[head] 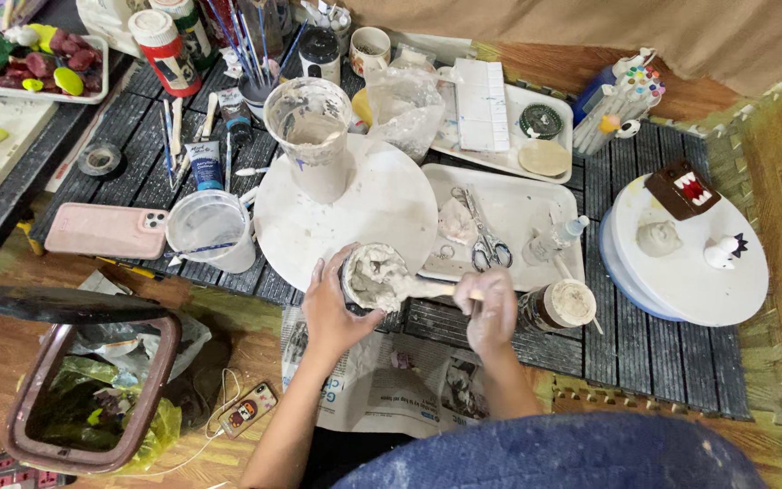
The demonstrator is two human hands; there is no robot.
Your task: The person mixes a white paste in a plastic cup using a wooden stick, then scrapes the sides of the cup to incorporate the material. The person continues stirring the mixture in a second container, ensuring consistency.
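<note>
Newspaper (391,385) lies nearest, under both wrists. Above it the left hand (332,303) is curled shut around a small jar (371,279) of grey paste; the right hand (491,308), smeared with the same paste, is closed on a spoon (427,288) whose bowl sits in the jar. The jar hangs over the edge of the round board (355,204) — a slick grip could tip it onto the paper. Scissors (486,240) and a second jar (558,303) sit just beside the right hand — easy to knock.
</note>
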